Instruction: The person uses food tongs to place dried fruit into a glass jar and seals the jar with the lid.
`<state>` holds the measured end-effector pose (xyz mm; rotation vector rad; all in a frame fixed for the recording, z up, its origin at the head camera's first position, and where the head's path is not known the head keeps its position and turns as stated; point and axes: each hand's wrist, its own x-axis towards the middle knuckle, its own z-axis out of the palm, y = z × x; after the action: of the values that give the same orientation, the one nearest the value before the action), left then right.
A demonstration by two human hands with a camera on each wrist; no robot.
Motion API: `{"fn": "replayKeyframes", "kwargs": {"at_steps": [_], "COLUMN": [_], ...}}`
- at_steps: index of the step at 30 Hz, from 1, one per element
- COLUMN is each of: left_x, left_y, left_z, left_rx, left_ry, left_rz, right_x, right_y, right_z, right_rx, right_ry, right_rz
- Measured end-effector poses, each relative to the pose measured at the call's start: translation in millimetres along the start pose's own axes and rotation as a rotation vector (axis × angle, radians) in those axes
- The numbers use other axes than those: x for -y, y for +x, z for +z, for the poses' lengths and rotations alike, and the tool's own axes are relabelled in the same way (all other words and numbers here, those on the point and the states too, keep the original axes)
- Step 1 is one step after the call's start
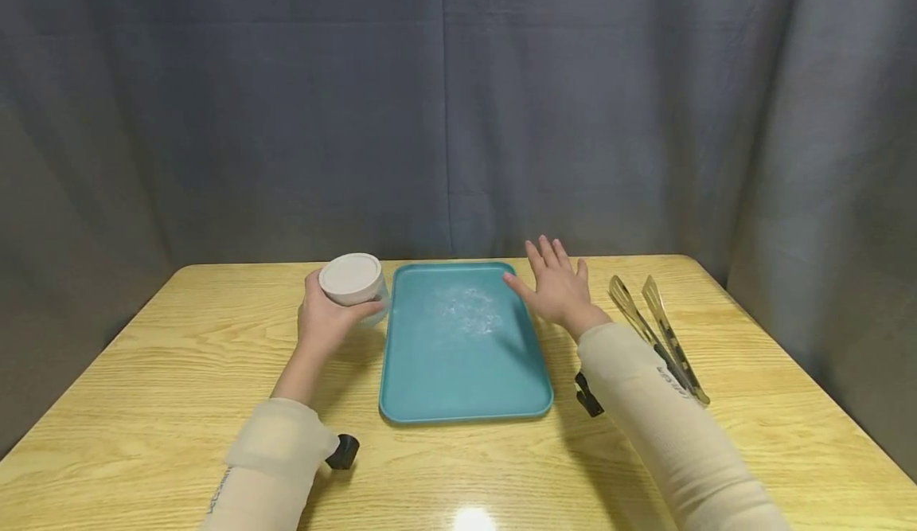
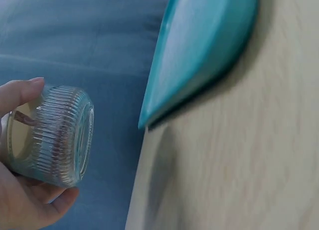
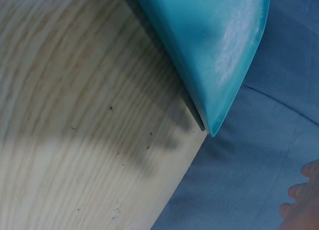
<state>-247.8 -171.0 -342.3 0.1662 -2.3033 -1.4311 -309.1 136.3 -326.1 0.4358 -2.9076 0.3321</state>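
Observation:
My left hand (image 1: 325,318) grips a ribbed clear glass jar (image 2: 62,135) with a white lid (image 1: 351,275), thumb on one side and fingers on the other. In the left wrist view the jar is raised off the table, its base turned toward the tray. A teal rectangular tray (image 1: 466,380) lies in the middle of the table, just right of the jar. My right hand (image 1: 559,288) hovers near the tray's far right corner, fingers straight and spread, holding nothing. Only its fingertips (image 3: 294,191) show at the edge of the right wrist view.
Metal tongs (image 1: 662,332) with dark handle parts lie on the right of the wooden table (image 1: 179,372), beside my right forearm. A whitish patch of glare or marks shows on the tray's surface. A dark grey curtain (image 1: 322,117) hangs behind the table's far edge.

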Motion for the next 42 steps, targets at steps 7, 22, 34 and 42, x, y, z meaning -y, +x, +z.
{"fn": "replayKeyframes", "kwargs": {"at_steps": [7, 22, 34, 42], "left_x": [17.7, 44.7, 56.4, 56.1], "left_y": [-0.4, 0.7, 6.4, 6.3], "left_z": [-14.5, -26.0, -30.5, -29.7], "left_rx": [0.01, 0.044, 0.128, 0.153], "left_ry": [0.029, 0.05, 0.082, 0.077], "left_rz": [-0.027, -0.058, -0.087, -0.107], "right_x": [0.2, -2.0, -2.7, -3.4], "right_y": [-1.3, -3.4, -6.7, -8.4], "right_z": [5.5, 18.1, 24.1, 23.9], "right_rx": [0.026, 0.114, 0.13, 0.137], "right_ry": [-0.035, -0.048, -0.034, -0.023], "right_rz": [0.001, 0.002, 0.004, -0.003]}}
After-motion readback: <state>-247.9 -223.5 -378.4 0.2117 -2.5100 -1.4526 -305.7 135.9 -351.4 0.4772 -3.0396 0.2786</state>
